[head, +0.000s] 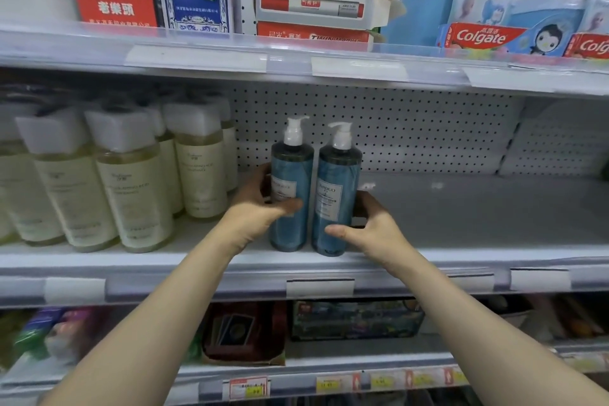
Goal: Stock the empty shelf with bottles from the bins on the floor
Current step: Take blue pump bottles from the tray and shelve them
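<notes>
Two blue pump bottles with white pump heads stand upright side by side near the front of the middle shelf (461, 208). My left hand (257, 208) grips the left blue bottle (291, 224), thumb across its label and fingers behind it. My right hand (372, 227) grips the right blue bottle (336, 175) low on its body, thumb on the front and fingers round its right side. Both bottles rest on the shelf board. No bins are in view.
Several cream-coloured bottles (131, 194) with white square caps fill the shelf's left part, close to my left hand. The upper shelf (362, 69) holds boxes and Colgate toothpaste (481, 38). The lower shelf holds boxed goods (356, 320). A perforated white back panel (428, 128) lies behind.
</notes>
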Demonstrator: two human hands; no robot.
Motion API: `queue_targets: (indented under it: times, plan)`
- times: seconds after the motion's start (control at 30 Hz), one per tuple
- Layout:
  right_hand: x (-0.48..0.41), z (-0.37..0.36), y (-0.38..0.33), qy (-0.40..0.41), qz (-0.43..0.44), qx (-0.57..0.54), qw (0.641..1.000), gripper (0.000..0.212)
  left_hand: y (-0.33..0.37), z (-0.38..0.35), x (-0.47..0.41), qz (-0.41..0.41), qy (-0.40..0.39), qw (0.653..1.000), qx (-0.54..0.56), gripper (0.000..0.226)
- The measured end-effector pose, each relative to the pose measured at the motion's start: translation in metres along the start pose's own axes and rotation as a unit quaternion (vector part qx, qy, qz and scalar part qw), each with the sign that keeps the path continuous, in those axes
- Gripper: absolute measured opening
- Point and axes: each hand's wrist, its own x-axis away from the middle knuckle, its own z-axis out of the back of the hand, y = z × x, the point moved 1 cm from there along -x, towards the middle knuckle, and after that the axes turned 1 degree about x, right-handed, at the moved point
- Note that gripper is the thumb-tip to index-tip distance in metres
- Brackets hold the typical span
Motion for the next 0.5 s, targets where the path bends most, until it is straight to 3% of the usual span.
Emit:
queue_targets:
  times: [0.17, 0.33, 0.5]
  plan:
    - [-0.002, 0.003, 0.005, 0.012, -0.011, -0.052, 0.999, 0.063, 0.0, -0.004, -0.002, -0.026, 0.051, 0.998, -0.007, 0.07]
    - [-0.003, 0.003, 0.01, -0.002, -0.012, -0.051, 0.999, 0.059, 0.006, 0.004, 0.002, -0.048, 0.029, 0.998, -0.022, 0.117]
    - [-0.004, 0.0, 0.011, 0.006, -0.007, -0.002, 1.0, 0.065, 0.028, 0.016, 0.003, -0.084, 0.03, 0.996, -0.02, 0.108]
